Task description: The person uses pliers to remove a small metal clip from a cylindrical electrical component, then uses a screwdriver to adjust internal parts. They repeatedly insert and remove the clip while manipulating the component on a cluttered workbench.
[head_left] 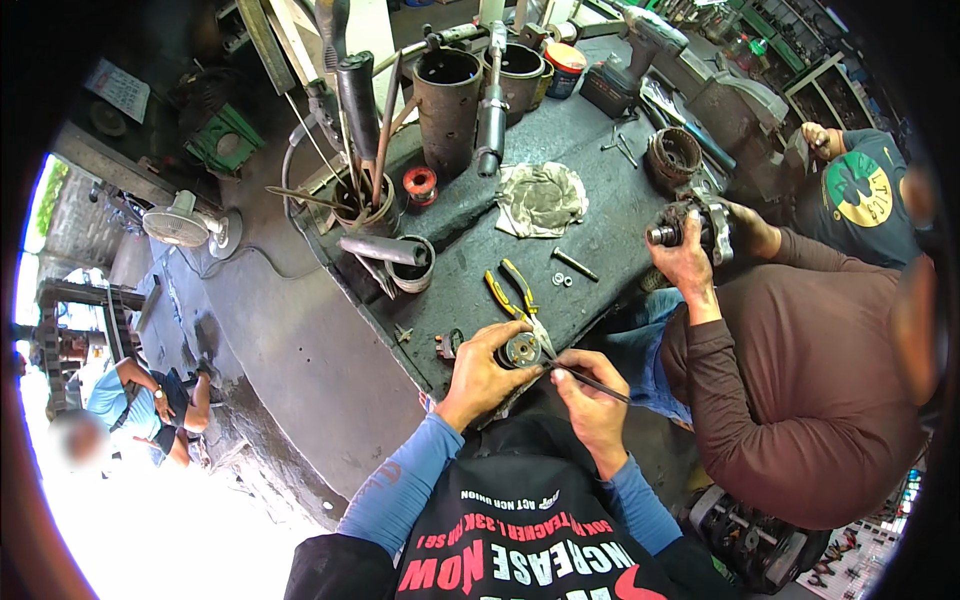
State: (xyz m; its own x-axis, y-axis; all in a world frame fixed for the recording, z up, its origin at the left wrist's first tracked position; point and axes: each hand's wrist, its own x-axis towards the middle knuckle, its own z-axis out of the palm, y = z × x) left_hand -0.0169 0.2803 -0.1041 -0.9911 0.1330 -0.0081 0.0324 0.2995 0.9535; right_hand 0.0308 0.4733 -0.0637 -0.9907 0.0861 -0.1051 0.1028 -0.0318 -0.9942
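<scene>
The head view shows a round metal part (521, 350) at the near edge of the dark tabletop (612, 215), gripped between the thumb and fingers of the person's left hand (482, 378). The right hand (594, 408) pinches a thin dark rod (603, 389), its tip just beside the part's lower right rim; whether the two touch cannot be told. Yellow-handled pliers (529, 309) lie just beyond, with a loose bolt (575, 264) and small nuts (563, 281) near them. The step in hand appears to be working at the part's rim with the rod. The next move seems to call for a steady left hold and careful placing of the tip.
</scene>
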